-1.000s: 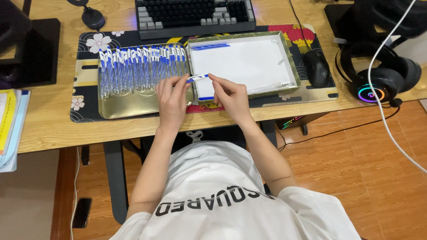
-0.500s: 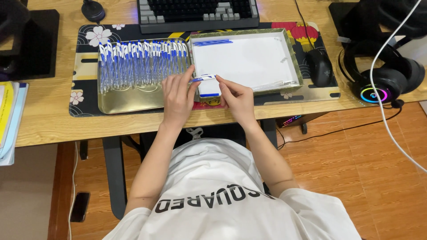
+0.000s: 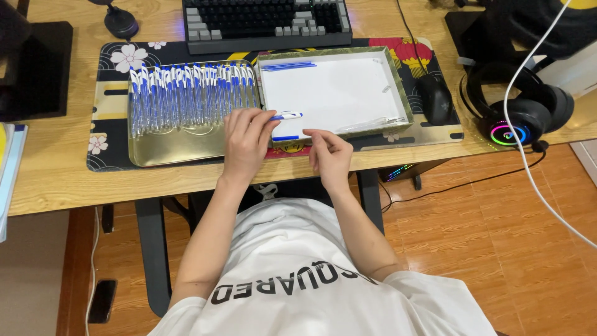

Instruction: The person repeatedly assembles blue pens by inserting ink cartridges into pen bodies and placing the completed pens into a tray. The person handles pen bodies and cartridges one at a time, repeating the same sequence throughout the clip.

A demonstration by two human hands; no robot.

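Blue-capped pen [image 3: 286, 116] pinched in left hand [image 3: 245, 140], fingers curled.

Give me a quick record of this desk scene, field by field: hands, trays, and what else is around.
left hand: holds a blue and white pen over the edge of the white box
right hand: rests at the box's front edge, apparently holding nothing
gold tray: row of blue and white pens lying side by side
white box: a few blue pens at the top edge
nearby: keyboard, mouse, headphones
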